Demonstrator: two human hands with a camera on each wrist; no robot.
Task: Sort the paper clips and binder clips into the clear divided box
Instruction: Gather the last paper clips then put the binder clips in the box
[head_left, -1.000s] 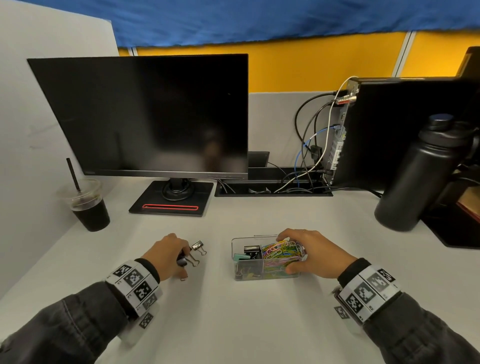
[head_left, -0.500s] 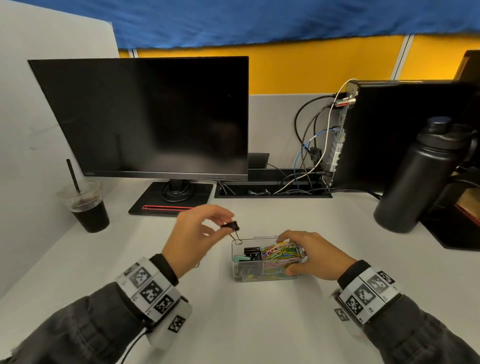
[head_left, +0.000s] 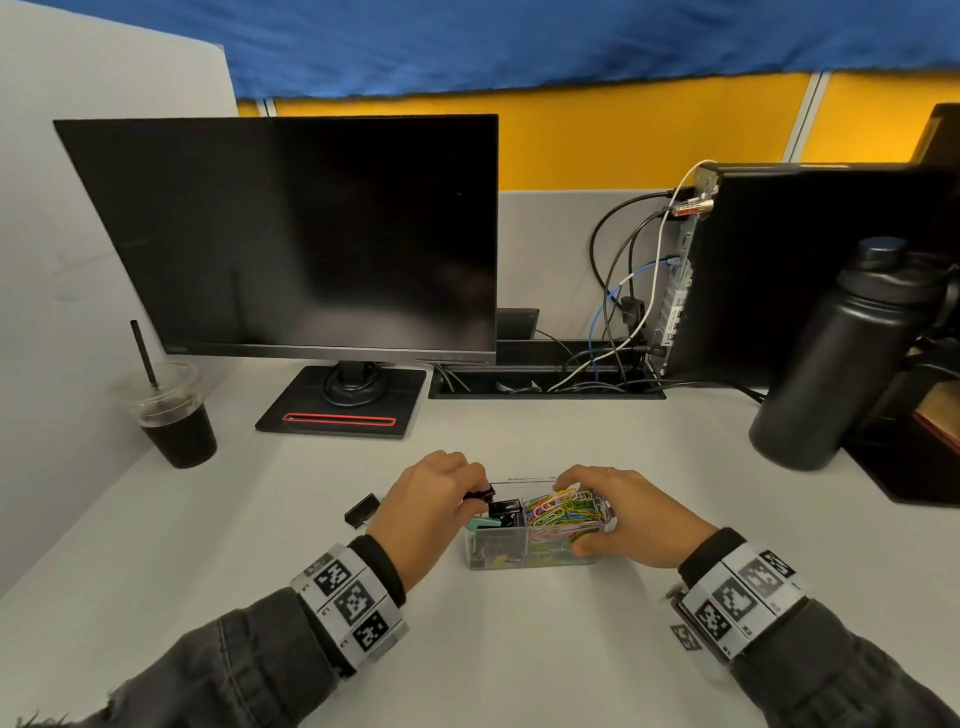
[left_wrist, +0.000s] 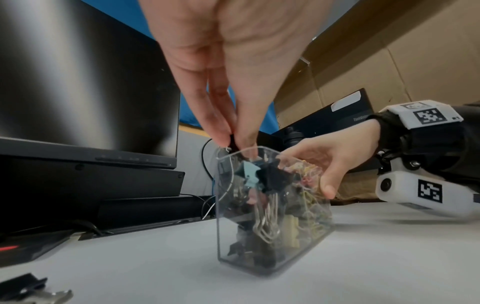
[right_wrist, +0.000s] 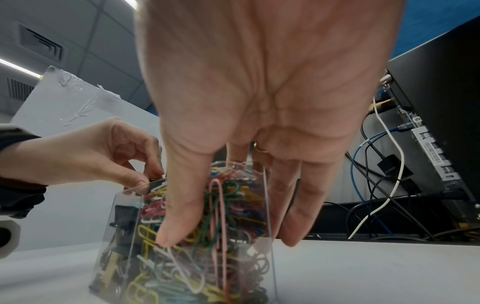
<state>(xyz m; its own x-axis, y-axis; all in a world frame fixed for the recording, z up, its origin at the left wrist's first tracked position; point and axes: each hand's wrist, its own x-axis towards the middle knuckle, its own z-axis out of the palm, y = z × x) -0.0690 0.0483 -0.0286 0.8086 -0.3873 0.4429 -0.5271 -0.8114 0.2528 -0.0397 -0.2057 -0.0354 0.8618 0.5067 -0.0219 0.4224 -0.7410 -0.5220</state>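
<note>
The clear divided box (head_left: 480, 551) stands on the white desk. Its left compartment holds binder clips (head_left: 501, 514) and its right one holds coloured paper clips (head_left: 563, 514). My left hand (head_left: 475, 488) pinches a small black binder clip (head_left: 480, 493) between thumb and fingertips, right at the rim of the left compartment (left_wrist: 223, 205). My right hand (head_left: 605, 514) grips the box's right end, thumb (right_wrist: 179, 216) on the near wall and fingers behind. Another black binder clip (head_left: 362, 509) lies on the desk left of my left hand.
A dark monitor (head_left: 291, 234) on its stand is behind the box. An iced drink cup (head_left: 176, 415) with a straw stands far left. A black bottle (head_left: 841, 358), a computer tower (head_left: 810, 260) and hanging cables (head_left: 623, 312) fill the right and back.
My left hand lifted the black binder clip from the desk, carried it right, and lowered it to the box's left compartment. My right hand kept its grip on the box.
</note>
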